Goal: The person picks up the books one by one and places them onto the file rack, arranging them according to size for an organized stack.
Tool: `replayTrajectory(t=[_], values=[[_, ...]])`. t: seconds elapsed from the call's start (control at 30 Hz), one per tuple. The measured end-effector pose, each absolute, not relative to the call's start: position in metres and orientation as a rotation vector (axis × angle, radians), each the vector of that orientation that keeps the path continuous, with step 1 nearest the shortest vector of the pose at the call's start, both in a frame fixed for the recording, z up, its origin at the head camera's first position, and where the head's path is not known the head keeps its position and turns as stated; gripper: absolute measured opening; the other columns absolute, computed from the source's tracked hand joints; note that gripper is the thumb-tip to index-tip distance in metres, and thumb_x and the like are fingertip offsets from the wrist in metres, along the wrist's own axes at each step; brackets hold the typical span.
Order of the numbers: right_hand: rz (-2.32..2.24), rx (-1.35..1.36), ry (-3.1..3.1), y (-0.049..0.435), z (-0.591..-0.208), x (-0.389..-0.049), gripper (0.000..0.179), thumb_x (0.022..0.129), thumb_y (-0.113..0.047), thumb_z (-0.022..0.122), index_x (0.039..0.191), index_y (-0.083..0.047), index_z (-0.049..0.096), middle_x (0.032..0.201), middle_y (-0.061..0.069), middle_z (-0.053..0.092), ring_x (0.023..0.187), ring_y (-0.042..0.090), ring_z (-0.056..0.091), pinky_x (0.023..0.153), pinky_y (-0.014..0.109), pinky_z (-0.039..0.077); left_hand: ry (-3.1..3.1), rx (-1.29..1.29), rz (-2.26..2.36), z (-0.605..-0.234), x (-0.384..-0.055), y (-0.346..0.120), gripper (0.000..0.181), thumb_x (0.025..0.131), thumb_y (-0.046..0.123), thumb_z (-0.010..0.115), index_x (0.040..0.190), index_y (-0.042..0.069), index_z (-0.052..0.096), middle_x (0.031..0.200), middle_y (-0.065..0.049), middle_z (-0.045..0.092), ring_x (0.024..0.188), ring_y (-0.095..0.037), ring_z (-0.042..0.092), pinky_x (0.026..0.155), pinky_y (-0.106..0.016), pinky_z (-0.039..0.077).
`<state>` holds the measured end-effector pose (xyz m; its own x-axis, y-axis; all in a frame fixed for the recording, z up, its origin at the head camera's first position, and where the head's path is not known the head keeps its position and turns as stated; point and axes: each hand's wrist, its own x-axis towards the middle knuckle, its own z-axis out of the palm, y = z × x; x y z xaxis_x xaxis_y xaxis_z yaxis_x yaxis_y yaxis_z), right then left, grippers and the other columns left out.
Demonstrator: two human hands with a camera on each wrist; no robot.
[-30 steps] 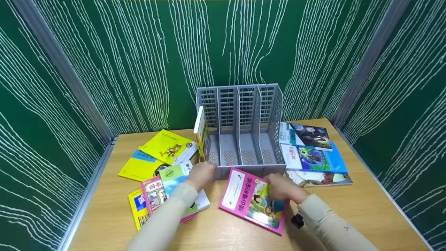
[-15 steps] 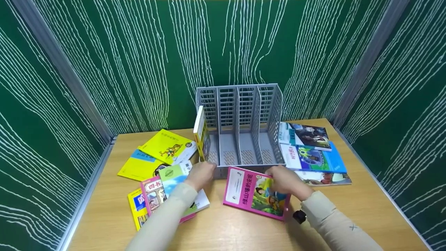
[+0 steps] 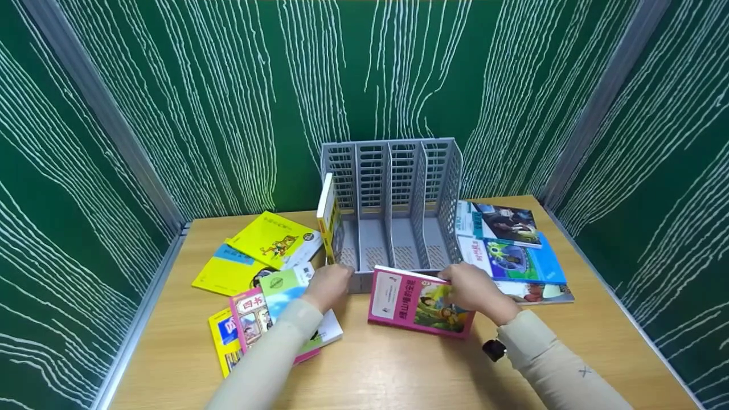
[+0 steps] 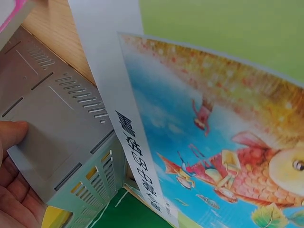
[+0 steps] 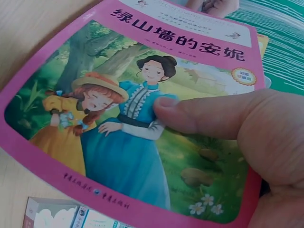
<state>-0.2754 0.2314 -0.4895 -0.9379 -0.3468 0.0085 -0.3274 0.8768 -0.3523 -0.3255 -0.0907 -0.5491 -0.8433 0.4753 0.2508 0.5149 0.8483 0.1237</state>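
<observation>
My right hand [image 3: 477, 291] holds a pink-bordered picture book [image 3: 411, 304] by its right side. In the right wrist view the thumb [image 5: 199, 114] presses on the cover; the fingers behind it are hidden. The book is tilted up in front of a grey four-slot file rack [image 3: 373, 236]. My left hand [image 3: 329, 286] grips the rack's front left corner. The left wrist view has its thumb on the grey panel [image 4: 52, 128] and its fingers curled at the edge. A yellow book [image 3: 328, 219] stands upright in the leftmost slot.
Left of the rack, yellow books [image 3: 276, 240] overlap on the wooden table [image 3: 398, 376]. Nearer, a green-and-blue book [image 3: 285, 285] lies over a pink one [image 3: 250, 319]. More books [image 3: 512, 259] are piled at the rack's right. Green walls enclose the back and sides.
My right hand has moved the pink book away from me, towards the rack, and raised it from nearly flat to a steeper tilt. The left hand keeps its place on the rack.
</observation>
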Motion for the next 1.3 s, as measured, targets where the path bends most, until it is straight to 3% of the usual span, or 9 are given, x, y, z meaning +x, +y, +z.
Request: replayTrajectory(t=[0.13, 0.33, 0.47, 0.57, 0.67, 0.9, 1.1, 1.3], values=[[-0.639, -0.482, 2.957, 0.234, -0.485, -0.275, 0.022, 0.080, 0.002, 0.090, 0.100, -0.004, 0.082, 0.096, 0.011, 0.082, 0.080, 0.021, 0.072, 0.078, 0.047, 0.066, -2.839, -0.753, -0.308, -0.548, -0.326, -0.092, 0.009, 0.092, -0.003, 0.070, 0.091, 0.005, 0.073, 0.086, -0.014, 0.078, 0.077, -0.035, 0.076, 0.072, -0.048, 0.065], [-0.790, -0.410, 2.894, 0.236, -0.478, -0.274, 0.023, 0.087, 0.001, 0.086, 0.109, -0.004, 0.083, 0.108, 0.015, 0.083, 0.094, 0.029, 0.080, 0.089, 0.057, 0.066, -2.884, -0.717, -0.456, -0.545, -0.326, -0.095, 0.006, 0.096, 0.002, 0.074, 0.101, 0.006, 0.076, 0.098, -0.013, 0.080, 0.091, -0.034, 0.077, 0.084, -0.048, 0.065], [-0.878, -0.367, 2.875, 0.238, -0.474, -0.273, 0.021, 0.089, 0.001, 0.084, 0.109, -0.004, 0.082, 0.108, 0.015, 0.082, 0.093, 0.029, 0.079, 0.089, 0.058, 0.066, -2.933, -0.647, -0.706, -0.536, -0.325, -0.098, 0.023, 0.103, 0.010, 0.072, 0.124, 0.004, 0.075, 0.122, -0.015, 0.078, 0.114, -0.033, 0.075, 0.103, -0.049, 0.061], [-0.947, -0.348, 2.860, 0.239, -0.469, -0.273, 0.019, 0.091, 0.000, 0.084, 0.110, -0.003, 0.082, 0.109, 0.016, 0.082, 0.094, 0.030, 0.080, 0.089, 0.058, 0.066, -2.953, -0.594, -0.892, -0.527, -0.325, -0.102, 0.040, 0.102, 0.007, 0.072, 0.141, 0.005, 0.069, 0.141, -0.015, 0.072, 0.132, -0.033, 0.068, 0.115, -0.049, 0.055], [-1.013, -0.328, 2.845, 0.240, -0.464, -0.273, 0.019, 0.092, -0.001, 0.084, 0.111, -0.002, 0.082, 0.110, 0.018, 0.082, 0.096, 0.033, 0.081, 0.090, 0.058, 0.066, -2.936, -0.600, -1.068, -0.517, -0.325, -0.107, 0.048, 0.099, 0.003, 0.073, 0.146, 0.005, 0.064, 0.148, -0.016, 0.068, 0.138, -0.034, 0.065, 0.118, -0.050, 0.052], [-1.191, -0.311, 2.791, 0.241, -0.459, -0.273, 0.017, 0.091, -0.003, 0.085, 0.107, -0.002, 0.082, 0.110, 0.021, 0.082, 0.097, 0.036, 0.081, 0.089, 0.057, 0.066, -2.789, -0.696, -1.546, -0.501, -0.321, -0.116, 0.061, 0.091, 0.011, 0.086, 0.145, 0.003, 0.062, 0.140, -0.020, 0.069, 0.125, -0.036, 0.069, 0.112, -0.056, 0.056], [-1.360, -0.306, 2.715, 0.238, -0.461, -0.272, 0.022, 0.090, -0.005, 0.087, 0.111, -0.004, 0.083, 0.115, 0.020, 0.082, 0.099, 0.035, 0.081, 0.090, 0.055, 0.067, -2.658, -0.747, -1.814, -0.497, -0.316, -0.115, 0.062, 0.091, 0.022, 0.090, 0.143, 0.002, 0.063, 0.136, -0.016, 0.071, 0.114, -0.025, 0.072, 0.105, -0.044, 0.062], [-1.497, -0.368, 2.659, 0.231, -0.465, -0.268, 0.029, 0.090, -0.004, 0.087, 0.119, -0.003, 0.082, 0.121, 0.020, 0.081, 0.106, 0.039, 0.080, 0.093, 0.057, 0.065, -2.550, -0.741, -1.995, -0.492, -0.307, -0.106, 0.060, 0.092, 0.019, 0.087, 0.145, 0.000, 0.063, 0.136, -0.019, 0.073, 0.112, -0.023, 0.074, 0.101, -0.038, 0.064]])
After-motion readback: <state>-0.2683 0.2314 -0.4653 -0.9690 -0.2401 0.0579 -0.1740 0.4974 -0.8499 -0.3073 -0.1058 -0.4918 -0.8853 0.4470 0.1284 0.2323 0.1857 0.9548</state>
